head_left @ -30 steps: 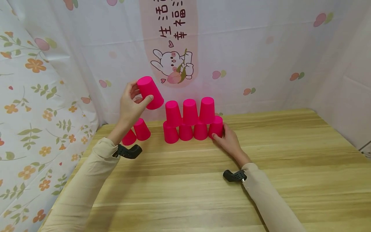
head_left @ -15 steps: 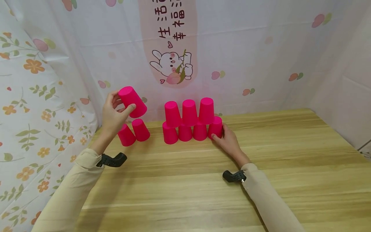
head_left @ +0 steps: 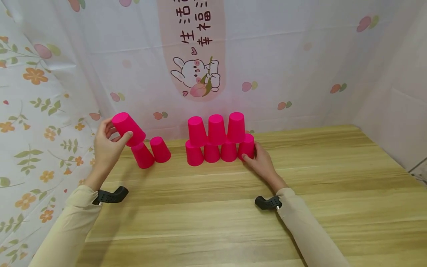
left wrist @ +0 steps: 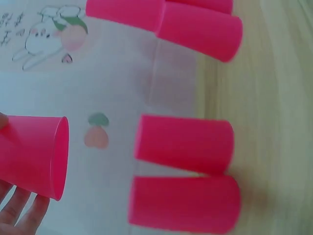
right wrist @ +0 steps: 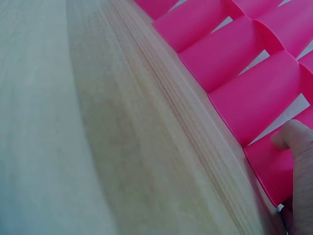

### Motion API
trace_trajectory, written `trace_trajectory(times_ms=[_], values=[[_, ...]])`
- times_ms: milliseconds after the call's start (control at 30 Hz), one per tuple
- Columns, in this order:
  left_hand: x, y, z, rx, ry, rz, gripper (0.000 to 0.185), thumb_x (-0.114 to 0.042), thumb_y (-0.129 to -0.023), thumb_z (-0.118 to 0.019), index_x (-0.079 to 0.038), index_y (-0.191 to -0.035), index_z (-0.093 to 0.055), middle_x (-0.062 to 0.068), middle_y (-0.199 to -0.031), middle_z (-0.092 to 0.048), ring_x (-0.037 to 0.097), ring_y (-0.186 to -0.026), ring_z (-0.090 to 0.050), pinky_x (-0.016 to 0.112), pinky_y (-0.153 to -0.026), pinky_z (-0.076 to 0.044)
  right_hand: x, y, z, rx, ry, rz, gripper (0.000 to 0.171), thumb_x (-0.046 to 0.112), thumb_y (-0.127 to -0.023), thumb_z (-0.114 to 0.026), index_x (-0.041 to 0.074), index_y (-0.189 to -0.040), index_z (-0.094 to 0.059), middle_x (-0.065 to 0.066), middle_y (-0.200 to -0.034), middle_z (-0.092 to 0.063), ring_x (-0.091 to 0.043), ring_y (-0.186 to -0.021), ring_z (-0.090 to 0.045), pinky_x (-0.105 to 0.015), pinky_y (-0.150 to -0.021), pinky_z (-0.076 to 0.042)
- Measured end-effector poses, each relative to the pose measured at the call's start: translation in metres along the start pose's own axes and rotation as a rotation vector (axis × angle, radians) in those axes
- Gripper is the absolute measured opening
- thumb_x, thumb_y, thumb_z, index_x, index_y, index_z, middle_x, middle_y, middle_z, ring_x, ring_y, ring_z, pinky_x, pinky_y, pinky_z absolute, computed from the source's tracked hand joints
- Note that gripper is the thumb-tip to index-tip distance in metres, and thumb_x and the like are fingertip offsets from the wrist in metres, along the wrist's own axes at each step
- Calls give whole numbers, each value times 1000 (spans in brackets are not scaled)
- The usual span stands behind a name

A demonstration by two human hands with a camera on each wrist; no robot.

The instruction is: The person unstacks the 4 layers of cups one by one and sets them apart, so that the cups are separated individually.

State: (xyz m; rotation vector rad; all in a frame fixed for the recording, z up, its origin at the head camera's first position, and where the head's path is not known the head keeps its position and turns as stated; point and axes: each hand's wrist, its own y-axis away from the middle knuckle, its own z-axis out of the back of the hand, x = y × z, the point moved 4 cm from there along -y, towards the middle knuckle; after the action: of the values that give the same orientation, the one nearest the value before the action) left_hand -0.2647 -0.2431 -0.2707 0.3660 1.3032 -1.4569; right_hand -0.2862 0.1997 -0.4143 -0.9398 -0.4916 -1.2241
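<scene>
We count ten pink cups (head_left: 217, 129), two hands (head_left: 263, 163), two sleeves (head_left: 310, 230), two black wrist devices (head_left: 111, 195), one table (head_left: 200, 222), one printed rabbit (head_left: 193, 69).

Sideways dark brown Chinese characters (head_left: 187, 37) read 生活 and 幸福, on the pale pink printed panel (head_left: 215, 42) of the white patterned cloth backdrop (head_left: 283, 66); upper characters cut off.
</scene>
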Motion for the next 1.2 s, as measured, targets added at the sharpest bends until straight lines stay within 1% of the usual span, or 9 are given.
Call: trace_trajectory(times_ms=[67, 133, 200, 300, 400, 533, 733, 1000, 1200], values=[[7, 3, 5, -11, -10, 30, 54, -13, -83, -67, -8, -131, -43, -4, -115, -53, 8, -98, -52, 17, -82, -47, 0, 0, -1, -2, 1, 3, 55, 18, -84, -65, -6, -127, -41, -22, -114, -56, -34, -100, -55, -46, -86, -46], [15, 8, 11, -27, -21, 47, 55, -12, -83, -67, -8, -132, -43, -5, -115, -52, 7, -98, -51, 17, -82, -47, 1, 0, -1, -5, 0, 4, 55, 18, -84, -65, -6, -127, -42, -22, -114, -56, -34, -100, -55, -46, -86, -46], [21, 12, 16, -45, -28, 53, 55, -12, -83, -67, -8, -132, -43, -6, -115, -52, 6, -98, -52, 16, -82, -47, 1, 0, -2, -7, 0, 6, 55, 18, -83, -65, -6, -127, -42, -22, -114, -56, -34, -100, -55, -46, -86, -46], [31, 16, 22, -80, -46, 44, 55, -11, -82, -67, -8, -132, -44, -6, -114, -53, 5, -98, -52, 15, -81, -47, 1, -1, -2, -5, 4, 13, 56, 18, -83, -65, -6, -128, -41, -21, -114, -56, -33, -100, -55, -45, -86, -46], [41, 19, 26, -101, -56, 61, 54, -11, -83, -67, -7, -131, -44, -6, -114, -53, 5, -98, -52, 14, -81, -47, 1, -2, -2, -4, 10, 17, 56, 19, -83, -65, -5, -128, -42, -21, -114, -57, -33, -100, -55, -45, -86, -46], [51, 23, 28, -107, -74, 110, 55, -13, -83, -66, -7, -132, -43, -4, -116, -52, 6, -99, -51, 14, -81, -46, 0, -2, -1, 3, 13, 12, 55, 19, -83, -65, -6, -127, -42, -21, -113, -57, -32, -98, -56, -45, -85, -47], [57, 26, 28, -125, -74, 137, 55, -12, -83, -67, -6, -132, -43, 1, -118, -52, 7, -100, -51, 14, -80, -47, 0, -2, 0, 2, 16, 24, 54, 18, -83, -64, -6, -126, -42, -21, -112, -57, -33, -97, -56, -45, -85, -47], [64, 31, 25, -143, -110, 101, 54, -14, -83, -67, -5, -131, -44, 6, -119, -53, 7, -98, -52, 18, -82, -47, 1, -2, 0, 3, 18, 17, 55, 18, -83, -65, -6, -127, -41, -21, -115, -56, -33, -100, -55, -45, -87, -47], [73, 35, 24, -172, -126, 99, 51, -13, -82, -68, -2, -127, -45, 8, -115, -54, 7, -96, -52, 15, -80, -47, 2, -1, 0, 3, 12, 8, 54, 18, -83, -65, -6, -126, -42, -22, -113, -57, -33, -99, -56, -45, -86, -47]])
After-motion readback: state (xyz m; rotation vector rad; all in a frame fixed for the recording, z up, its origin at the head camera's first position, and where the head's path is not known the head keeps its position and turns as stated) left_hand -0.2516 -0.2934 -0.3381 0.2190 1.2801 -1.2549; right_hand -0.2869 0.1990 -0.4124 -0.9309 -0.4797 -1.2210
